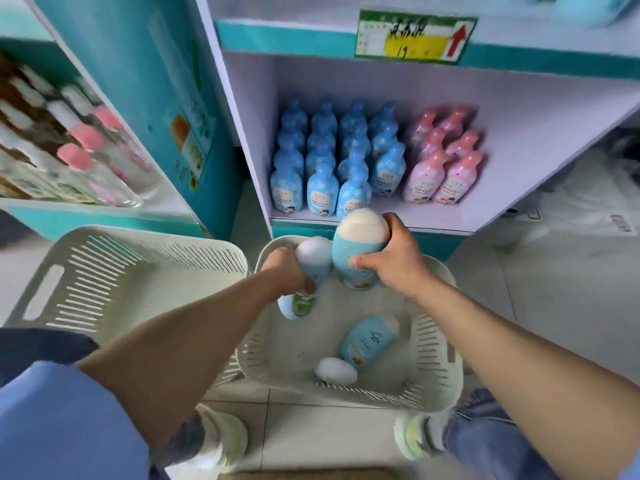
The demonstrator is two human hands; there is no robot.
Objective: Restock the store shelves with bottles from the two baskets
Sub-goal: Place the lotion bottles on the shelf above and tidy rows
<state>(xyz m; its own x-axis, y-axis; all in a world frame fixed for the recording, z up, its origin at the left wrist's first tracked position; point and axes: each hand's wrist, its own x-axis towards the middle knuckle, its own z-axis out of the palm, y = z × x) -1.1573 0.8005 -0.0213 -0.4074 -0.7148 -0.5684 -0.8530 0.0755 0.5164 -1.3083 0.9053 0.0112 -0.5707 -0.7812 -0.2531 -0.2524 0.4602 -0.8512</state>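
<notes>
While we stand over right basket, right hand wraps cream-capped blue bottle, left hand wraps white-capped bottle, both above basket; plastic looks smooth, light, maybe slippery, so grip mid-body, not cap

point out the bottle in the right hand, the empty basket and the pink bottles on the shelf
bottle in right hand (360,249), head view, blue body below the cap
empty basket (114,268), head view, slotted wall
pink bottles (446,161), head view, front-row cap
</notes>
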